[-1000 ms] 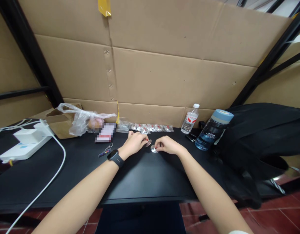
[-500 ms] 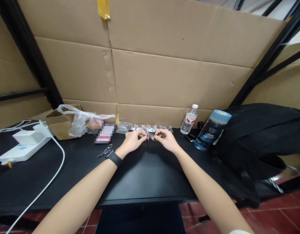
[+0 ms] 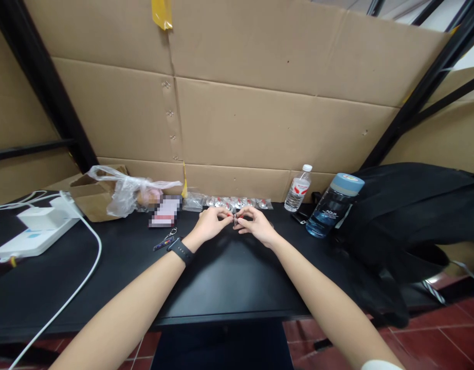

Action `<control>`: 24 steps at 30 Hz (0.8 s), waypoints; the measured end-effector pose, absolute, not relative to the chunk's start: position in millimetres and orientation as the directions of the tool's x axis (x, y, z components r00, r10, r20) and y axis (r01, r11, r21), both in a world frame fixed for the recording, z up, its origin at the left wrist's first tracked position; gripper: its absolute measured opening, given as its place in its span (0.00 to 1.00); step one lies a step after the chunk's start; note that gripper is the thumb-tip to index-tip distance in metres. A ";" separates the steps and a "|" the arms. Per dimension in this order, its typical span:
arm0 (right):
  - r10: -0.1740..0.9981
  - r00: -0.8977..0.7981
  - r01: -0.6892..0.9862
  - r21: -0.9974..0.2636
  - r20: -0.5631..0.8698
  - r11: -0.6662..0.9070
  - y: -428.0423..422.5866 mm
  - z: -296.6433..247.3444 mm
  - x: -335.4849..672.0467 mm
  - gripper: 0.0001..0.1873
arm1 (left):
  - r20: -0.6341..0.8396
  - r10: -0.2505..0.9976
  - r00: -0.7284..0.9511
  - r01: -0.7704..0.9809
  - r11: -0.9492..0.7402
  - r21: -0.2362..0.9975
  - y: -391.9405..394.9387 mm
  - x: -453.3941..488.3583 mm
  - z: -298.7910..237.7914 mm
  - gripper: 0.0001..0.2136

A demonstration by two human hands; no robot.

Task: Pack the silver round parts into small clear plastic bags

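Silvery metal shows between the fingertips of both hands, above the middle of a black table (image 3: 237,288). Thumb and fingers of the left hand (image 3: 213,224) pinch one silvery disc (image 3: 234,221), standing roughly on edge; a black watch (image 3: 182,250) circles that wrist. Opposite, the right hand (image 3: 255,226) is narrowed in a similar pinch on a second silvery disc (image 3: 236,223), with a bit of red at its fingertips. Both discs are close together, largely hidden by fingers, so I cannot tell whether they touch.

Just behind the hands lies a row of clear packets (image 3: 239,202) containing more shiny, red-marked discs. Near the left wrist is a keychain (image 3: 164,241); farther left are a tied plastic bag (image 3: 126,194), a cardboard box (image 3: 91,199) and a white power strip (image 3: 33,240). To the right stand a clear water bottle (image 3: 297,192) and a blue-lidded bottle (image 3: 328,211) lettered AQUA, beside a black bag (image 3: 406,216).
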State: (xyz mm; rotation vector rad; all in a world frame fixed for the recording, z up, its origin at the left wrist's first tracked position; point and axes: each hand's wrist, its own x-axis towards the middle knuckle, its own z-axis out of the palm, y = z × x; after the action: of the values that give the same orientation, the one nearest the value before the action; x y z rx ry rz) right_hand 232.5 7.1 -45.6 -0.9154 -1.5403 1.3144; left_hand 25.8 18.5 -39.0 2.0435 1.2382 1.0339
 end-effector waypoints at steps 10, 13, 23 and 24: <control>0.931 -0.342 -0.090 -0.990 0.130 0.106 8.7 -49.8 229.9 0.26 | 0.288 0.897 0.335 0.343 -0.401 0.849 29.2 22.7 -47.0 0.11; 0.930 -0.339 -0.042 -0.990 0.143 0.137 6.8 -48.1 228.9 0.31 | 0.254 0.890 0.379 0.326 -0.385 0.863 26.5 22.8 -40.9 0.13; 0.960 -0.205 0.077 -0.974 0.192 0.212 8.4 -25.5 245.8 0.29 | 0.428 0.885 0.185 0.937 -0.290 0.196 52.3 -69.9 -30.8 0.22; 0.960 -0.195 0.080 -0.972 0.203 0.222 8.8 -23.1 248.9 0.29 | 0.405 0.898 0.174 0.958 -0.249 0.140 54.2 -77.6 -33.7 0.19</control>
State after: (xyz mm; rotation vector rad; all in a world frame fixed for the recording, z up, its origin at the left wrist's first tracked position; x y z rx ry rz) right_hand 248.9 8.8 -23.1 -1.0248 -1.5153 1.1289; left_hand -77.6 54.2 -33.7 2.5152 2.0061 0.6822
